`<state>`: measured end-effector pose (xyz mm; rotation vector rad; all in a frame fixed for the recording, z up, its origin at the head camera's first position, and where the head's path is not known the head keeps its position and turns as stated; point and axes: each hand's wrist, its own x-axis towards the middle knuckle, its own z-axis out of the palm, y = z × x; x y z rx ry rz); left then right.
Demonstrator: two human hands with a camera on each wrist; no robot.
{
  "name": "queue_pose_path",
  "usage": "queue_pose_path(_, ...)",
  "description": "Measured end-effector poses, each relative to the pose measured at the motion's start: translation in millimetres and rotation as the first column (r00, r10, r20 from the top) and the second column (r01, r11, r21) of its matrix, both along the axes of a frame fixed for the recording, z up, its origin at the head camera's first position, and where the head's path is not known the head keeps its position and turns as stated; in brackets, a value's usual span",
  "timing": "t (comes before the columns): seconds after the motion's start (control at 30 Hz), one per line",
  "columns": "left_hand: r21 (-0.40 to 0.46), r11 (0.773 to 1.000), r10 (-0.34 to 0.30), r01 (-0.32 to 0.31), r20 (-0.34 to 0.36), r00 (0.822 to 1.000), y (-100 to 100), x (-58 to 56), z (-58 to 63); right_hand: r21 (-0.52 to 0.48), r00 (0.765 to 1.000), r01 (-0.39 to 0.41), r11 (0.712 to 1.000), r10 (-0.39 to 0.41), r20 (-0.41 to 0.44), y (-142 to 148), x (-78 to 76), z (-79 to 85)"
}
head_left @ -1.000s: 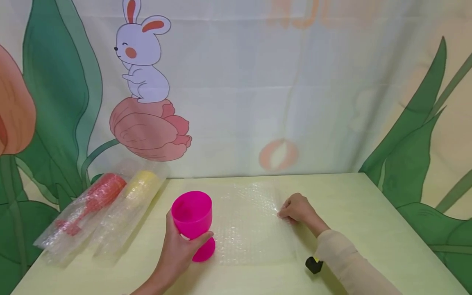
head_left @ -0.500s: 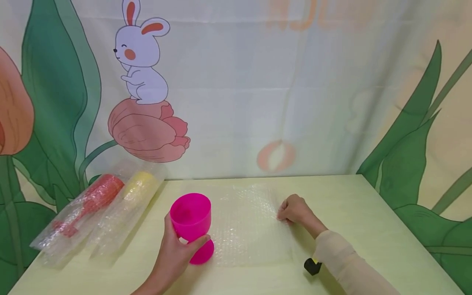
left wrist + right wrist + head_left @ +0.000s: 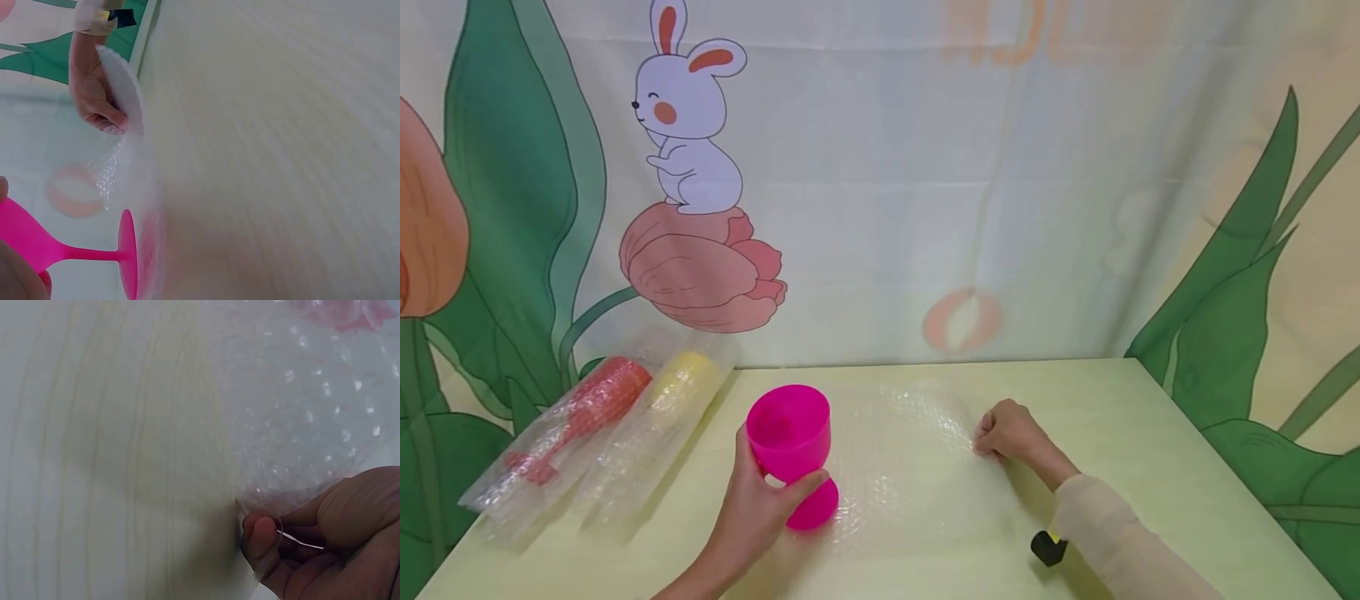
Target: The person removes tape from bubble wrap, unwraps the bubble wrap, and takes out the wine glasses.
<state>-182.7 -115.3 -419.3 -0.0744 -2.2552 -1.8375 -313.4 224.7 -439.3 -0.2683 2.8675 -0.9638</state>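
My left hand (image 3: 752,508) grips a bright pink plastic goblet (image 3: 790,429) around its bowl and stem, with the bowl facing up. In the left wrist view, the goblet's round foot (image 3: 127,253) is right at a clear bubble wrap sheet (image 3: 128,150). My right hand (image 3: 1013,429) pinches the sheet's right edge between thumb and fingers, and that side curves up from the table. The right wrist view shows the fingertips (image 3: 259,534) on the thin edge of the bubble wrap (image 3: 306,406).
On the left of the pale yellow table (image 3: 1150,467) lie a red goblet (image 3: 606,396) and a yellow item (image 3: 681,387), both in bubble wrap. A cloth backdrop (image 3: 865,208) with a rabbit and tulips hangs behind. A small black and yellow piece (image 3: 1047,548) shows beside the right sleeve.
My right hand has shifted slightly right, drawing the bubble wrap's edge with it. The left hand keeps its grip on the pink goblet, which has hardly moved.
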Motion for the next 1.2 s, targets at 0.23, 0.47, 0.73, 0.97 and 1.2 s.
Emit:
queue_pose_path(0.23, -0.021, 1.0, -0.005, 0.005, -0.021, 1.0, -0.9, -8.9, 6.6, -0.004, 1.0, -0.013, 1.0, 0.013, -0.008, 4.1, 2.4, 0.6)
queue_pose_path(0.47, -0.001, 1.0, -0.024, 0.024, -0.045, 0.999, -0.2, -21.4, 13.1, -0.002, 1.0, -0.011, 1.0, 0.011, -0.006, 6.9, 3.7, 1.3)
queue_pose_path(0.73, -0.021, 0.999, -0.031, 0.03, -0.084, 0.996, -4.2, -39.4, 24.0, 0.001, 0.999, 0.028, 1.0, -0.028, 0.024, 8.7, 3.7, 1.4)
queue_pose_path(0.97, -0.028, 0.999, -0.031, 0.028, -0.109, 0.994, -7.9, -55.0, 31.4, -0.009, 1.0, 0.023, 1.0, -0.023, 0.021, 10.8, 3.5, 0.6)
queue_pose_path(1.2, -0.025, 1.0, -0.008, 0.005, -0.133, 0.991, -12.0, -74.3, 45.2, -0.012, 1.0, 0.005, 1.0, -0.005, 0.021, 12.4, 3.2, -0.3)
